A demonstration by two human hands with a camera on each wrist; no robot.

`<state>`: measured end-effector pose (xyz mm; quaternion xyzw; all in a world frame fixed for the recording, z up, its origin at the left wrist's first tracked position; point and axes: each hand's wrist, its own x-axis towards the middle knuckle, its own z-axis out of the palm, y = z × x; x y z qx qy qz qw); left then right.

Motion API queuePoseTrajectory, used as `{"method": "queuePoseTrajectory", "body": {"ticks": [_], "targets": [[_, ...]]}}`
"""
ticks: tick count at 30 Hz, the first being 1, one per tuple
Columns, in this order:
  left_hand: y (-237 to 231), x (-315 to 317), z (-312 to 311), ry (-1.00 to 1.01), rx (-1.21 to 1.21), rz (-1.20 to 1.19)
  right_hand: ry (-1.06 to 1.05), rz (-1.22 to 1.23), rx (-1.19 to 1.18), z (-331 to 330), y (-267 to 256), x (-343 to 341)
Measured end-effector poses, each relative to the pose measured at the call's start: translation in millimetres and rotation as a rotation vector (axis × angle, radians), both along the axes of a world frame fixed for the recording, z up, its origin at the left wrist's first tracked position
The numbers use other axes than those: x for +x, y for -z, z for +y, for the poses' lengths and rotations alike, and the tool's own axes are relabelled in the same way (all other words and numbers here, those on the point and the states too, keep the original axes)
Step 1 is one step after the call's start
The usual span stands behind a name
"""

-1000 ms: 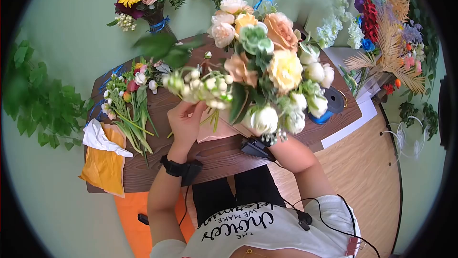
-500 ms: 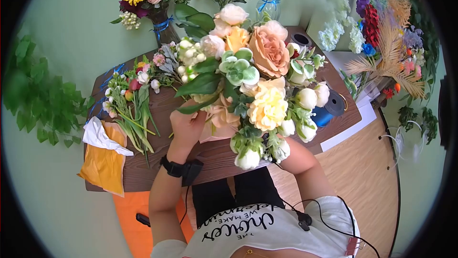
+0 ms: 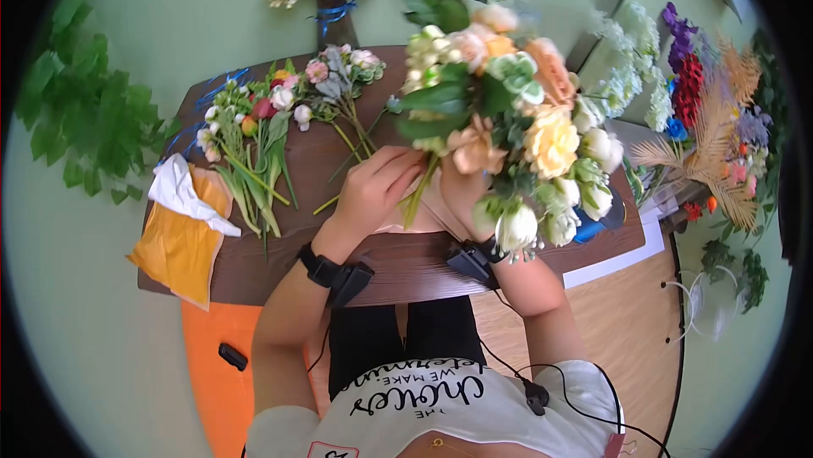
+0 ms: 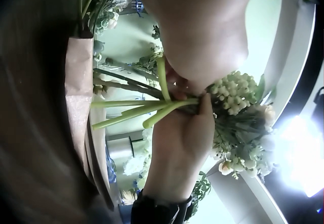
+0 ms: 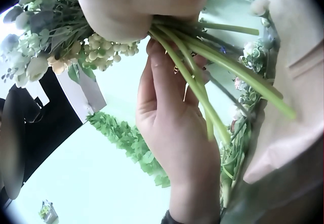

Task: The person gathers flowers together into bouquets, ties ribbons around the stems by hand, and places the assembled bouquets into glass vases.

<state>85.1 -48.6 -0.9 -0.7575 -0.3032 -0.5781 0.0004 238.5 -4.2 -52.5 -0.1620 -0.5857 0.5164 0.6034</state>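
"Holding what, nearest in?"

"Gripping the stems (image 4: 152, 107) with the right hand (image 3: 462, 195), fingers curled right round; pinching at them with the left hand (image 3: 377, 187), hardly any gap. Carrying the bouquet (image 3: 517, 119) right of the frame's centre, over the table (image 3: 406, 272)."

"How far along?"

"Well gathered, by the look; probably yet to bind, with no tie to be seen. Further out, see loose flowers (image 3: 254, 132) left of centre, perhaps left to add; beyond, at the top, a blue-ribboned arrangement (image 3: 337, 0)."

"Hidden anywhere?"

"Check the left wrist view for the right thumb along the stems, covered overhead; check the head view for the yellow bloom (image 3: 555, 140)."
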Motion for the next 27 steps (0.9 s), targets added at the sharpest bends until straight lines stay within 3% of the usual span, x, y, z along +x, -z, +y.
{"method": "queuePoseTrajectory", "body": {"ticks": [1, 3, 4, 8, 11, 14, 18, 19, 21, 24, 27], "targets": [[1.8, -4.3, 2.4, 0.06, -0.079, -0.006, 0.201, -0.207, 0.082, -15.6, -39.3, 4.8], [1.6, -15.2, 8.9, -0.075, -0.074, -0.019, 0.368, -0.07, -0.193, -23.4, -58.0, -7.5], [0.0, -20.7, 12.4, -0.136, -0.071, -0.024, 0.402, -0.077, -0.178, -22.3, -63.0, -3.4], [3.4, -50.5, 31.2, -0.464, -0.116, 0.035, 0.429, -0.168, -0.084, -22.4, -72.9, 8.2], [26.2, -61.2, 44.2, -0.47, -0.337, 0.06, 0.408, -0.069, -0.138, -20.5, -69.2, 3.1], [40.7, -59.3, 43.4, -0.572, -0.367, 0.295, 0.373, 0.113, -0.181, -17.7, -61.0, -6.1], [37.5, -59.2, 40.5, -0.555, -0.505, 0.366, 0.43, -0.246, -0.096, -16.2, -55.2, 3.1], [41.0, -60.5, 41.8, -0.57, -0.495, 0.375, 0.381, 0.003, -0.137, -17.5, -55.6, -5.0], [46.3, -60.5, 44.4, -0.601, -0.474, 0.392, 0.343, -0.024, -0.171, -17.4, -58.0, -5.7], [41.0, -55.0, 40.5, -0.644, -0.685, 0.361, 0.301, -0.006, -0.2, -15.7, -60.3, -3.7], [45.7, -53.8, 44.8, -0.572, -0.698, 0.215, 0.252, 0.057, -0.223, -19.5, -69.0, -4.1]]}}
